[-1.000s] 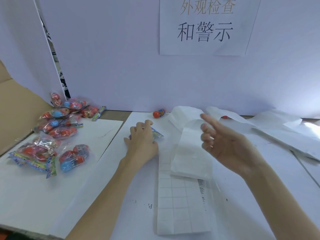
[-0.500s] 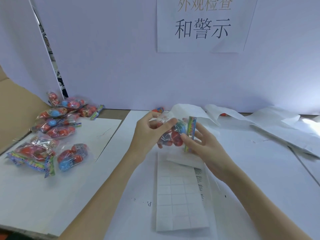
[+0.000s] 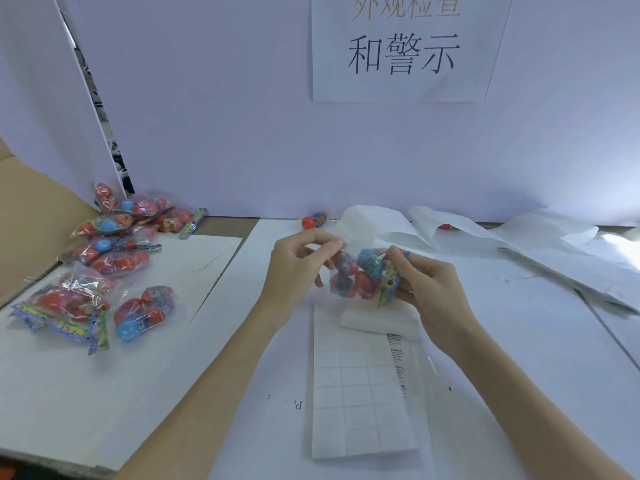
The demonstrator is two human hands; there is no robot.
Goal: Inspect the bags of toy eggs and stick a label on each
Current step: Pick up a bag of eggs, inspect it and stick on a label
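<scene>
A clear bag of red and blue toy eggs (image 3: 360,276) is held in the air above the table's middle. My left hand (image 3: 294,271) pinches its upper left edge. My right hand (image 3: 427,289) grips its right end, by the colourful header strip. Below the bag lies a long white label sheet (image 3: 360,403) with a grid of labels and a column of small printed warning labels. A pile of several more egg bags (image 3: 114,258) lies at the left.
A loose red egg (image 3: 313,220) lies at the back by the white wall. Crumpled white backing paper (image 3: 540,251) spreads over the right side. A brown cardboard flap (image 3: 31,216) stands at far left. A paper sign with Chinese characters (image 3: 405,46) hangs on the wall.
My left hand lifted a bag from the table and my right hand came in to take its other end. The bag has since been turned, and it now hangs between both hands.
</scene>
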